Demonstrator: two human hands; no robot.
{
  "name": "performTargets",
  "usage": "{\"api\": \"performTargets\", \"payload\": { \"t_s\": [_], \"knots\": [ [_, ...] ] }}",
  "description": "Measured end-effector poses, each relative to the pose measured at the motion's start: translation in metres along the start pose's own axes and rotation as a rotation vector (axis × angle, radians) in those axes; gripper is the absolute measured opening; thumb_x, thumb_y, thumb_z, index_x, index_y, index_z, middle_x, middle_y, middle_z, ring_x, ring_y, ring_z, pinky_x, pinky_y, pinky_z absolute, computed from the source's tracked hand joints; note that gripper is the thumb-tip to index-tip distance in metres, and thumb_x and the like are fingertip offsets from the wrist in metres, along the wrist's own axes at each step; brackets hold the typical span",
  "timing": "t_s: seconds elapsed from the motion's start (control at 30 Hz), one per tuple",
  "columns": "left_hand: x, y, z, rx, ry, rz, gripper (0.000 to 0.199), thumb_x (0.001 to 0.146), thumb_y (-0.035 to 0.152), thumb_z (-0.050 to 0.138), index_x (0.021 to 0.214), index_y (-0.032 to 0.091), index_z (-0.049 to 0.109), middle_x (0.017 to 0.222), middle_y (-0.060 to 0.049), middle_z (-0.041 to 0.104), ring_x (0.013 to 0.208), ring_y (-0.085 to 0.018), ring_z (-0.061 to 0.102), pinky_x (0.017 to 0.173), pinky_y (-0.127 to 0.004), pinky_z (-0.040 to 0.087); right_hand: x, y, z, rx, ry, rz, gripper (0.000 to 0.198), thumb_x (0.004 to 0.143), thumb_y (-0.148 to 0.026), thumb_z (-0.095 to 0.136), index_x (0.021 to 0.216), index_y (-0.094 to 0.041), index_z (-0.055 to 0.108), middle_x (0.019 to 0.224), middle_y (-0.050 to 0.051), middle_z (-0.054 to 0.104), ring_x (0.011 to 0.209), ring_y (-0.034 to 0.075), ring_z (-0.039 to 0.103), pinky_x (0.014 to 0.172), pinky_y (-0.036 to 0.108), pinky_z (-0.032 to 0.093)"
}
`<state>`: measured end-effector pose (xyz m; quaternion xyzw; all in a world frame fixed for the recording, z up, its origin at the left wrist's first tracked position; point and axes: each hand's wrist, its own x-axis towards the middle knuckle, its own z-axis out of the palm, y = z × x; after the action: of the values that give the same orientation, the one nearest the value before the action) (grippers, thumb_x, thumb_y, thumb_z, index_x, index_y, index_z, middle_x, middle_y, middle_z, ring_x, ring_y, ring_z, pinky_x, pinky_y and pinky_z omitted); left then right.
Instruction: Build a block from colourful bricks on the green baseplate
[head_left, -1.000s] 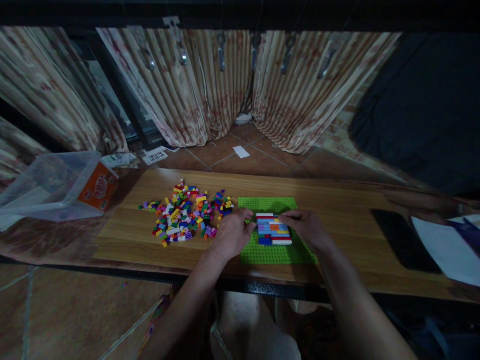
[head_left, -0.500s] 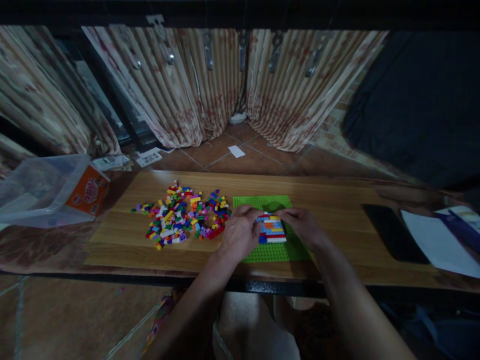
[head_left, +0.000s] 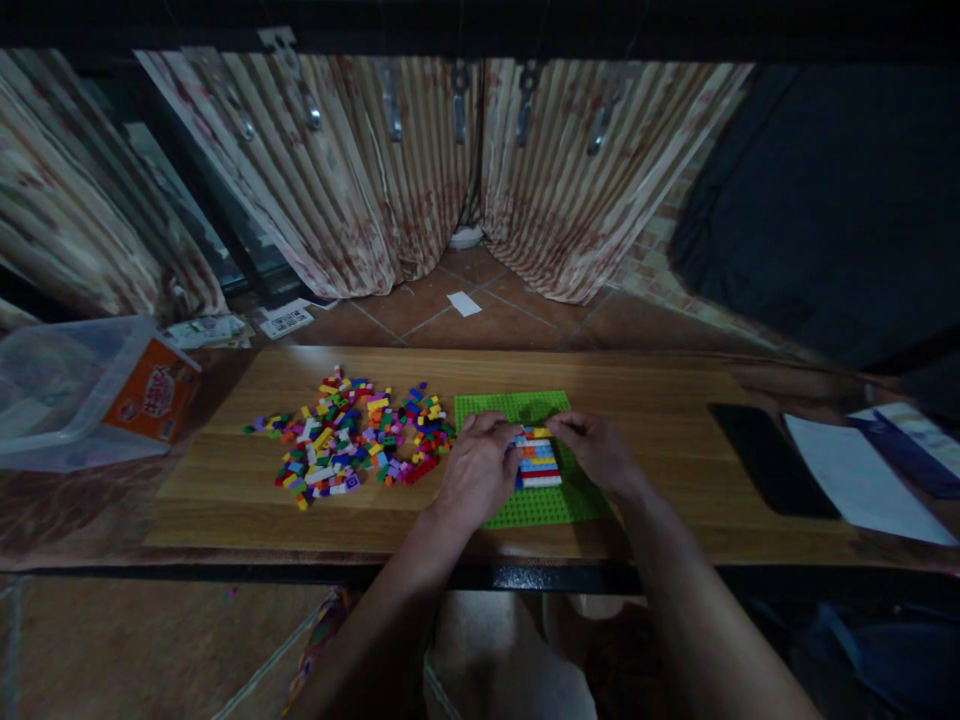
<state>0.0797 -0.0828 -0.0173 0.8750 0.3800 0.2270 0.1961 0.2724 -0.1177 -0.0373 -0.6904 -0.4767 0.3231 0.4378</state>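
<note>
A green studded baseplate (head_left: 555,512) lies on the wooden tabletop. On it stands a small block of toy bricks (head_left: 540,468) in rows of white, red, blue, yellow and orange. My left hand (head_left: 480,468) is curled round the block's left side, its fingertips at the far left corner. At the far right corner my right hand (head_left: 597,450) pinches with thumb and forefinger beside a yellow brick (head_left: 538,433). The fingers hide part of the block's far edge.
Left of the baseplate spreads a pile of loose toy bricks (head_left: 360,440). A clear plastic tub (head_left: 67,400) with an orange label stands at the far left. On the right lie a black phone-like slab (head_left: 772,460) and white paper (head_left: 862,480). Curtains (head_left: 420,190) hang beyond the table.
The view has shifted slightly, so the scene sits a little further left. Both hands stay at the brick block, with only small finger movement.
</note>
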Motion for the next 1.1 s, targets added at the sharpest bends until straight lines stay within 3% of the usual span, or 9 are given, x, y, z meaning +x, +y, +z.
{"api": "performTargets", "payload": {
  "t_s": [0.37,0.8,1.1],
  "knots": [
    [0.001,-0.001,-0.001,0.007,-0.003,0.032,0.026,0.089,0.022,0.053,0.112,0.019,0.067,0.114,-0.008,0.062,0.107,-0.022,0.056,0.099,-0.039,0.046,-0.001,0.005,0.006,0.163,-0.013,0.021,0.03,0.066,-0.049,0.072,0.072,-0.019,0.071,0.071,0.002,0.07,0.068,0.017,0.06,0.067,0.03,0.048],
    [0.001,0.0,-0.002,0.017,-0.019,0.05,0.029,0.09,0.02,0.052,0.115,0.021,0.066,0.116,-0.008,0.063,0.11,-0.022,0.054,0.1,-0.04,0.043,-0.004,-0.009,0.006,0.104,-0.018,0.059,0.022,0.063,-0.041,0.071,0.069,-0.02,0.072,0.07,0.002,0.073,0.066,0.018,0.063,0.067,0.032,0.05],
    [-0.005,0.003,-0.002,0.208,-0.074,0.144,0.034,0.094,0.019,0.042,0.119,0.025,0.064,0.121,-0.008,0.061,0.108,-0.023,0.052,0.096,-0.039,0.044,-0.002,-0.007,0.01,0.19,-0.012,0.174,0.019,0.055,-0.036,0.074,0.065,-0.019,0.073,0.055,0.0,0.065,0.052,0.013,0.053,0.054,0.028,0.044]
  ]
}}
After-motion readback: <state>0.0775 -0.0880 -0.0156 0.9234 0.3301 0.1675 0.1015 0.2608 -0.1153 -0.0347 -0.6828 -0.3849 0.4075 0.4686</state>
